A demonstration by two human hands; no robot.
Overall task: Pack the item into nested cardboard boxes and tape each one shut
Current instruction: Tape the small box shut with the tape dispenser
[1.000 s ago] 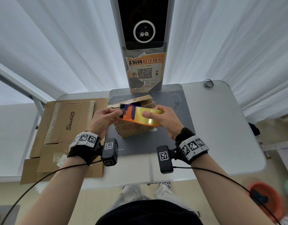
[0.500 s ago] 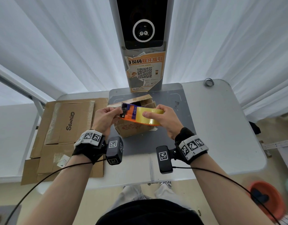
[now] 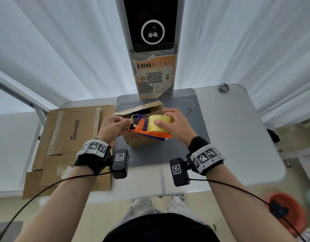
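Observation:
A small cardboard box (image 3: 138,141) stands on the grey mat (image 3: 168,151), its top flaps partly up. Just above it I hold an orange and purple tape dispenser (image 3: 143,127) carrying a yellowish tape roll (image 3: 158,124). My right hand (image 3: 178,126) grips the roll and dispenser from the right. My left hand (image 3: 112,128) pinches the loose tape end at the dispenser's cutter. The box's inside is mostly hidden behind the dispenser and my hands.
Flattened cardboard boxes (image 3: 70,137) lie on the left of the white table (image 3: 238,137). A kiosk post (image 3: 153,49) with a QR poster rises at the back. A small ring (image 3: 223,87) sits at the far right corner. An orange basin (image 3: 287,212) is on the floor.
The dispenser has tilted so the roll's face turns more upward. My left fingers have closed in on the tape end at the cutter.

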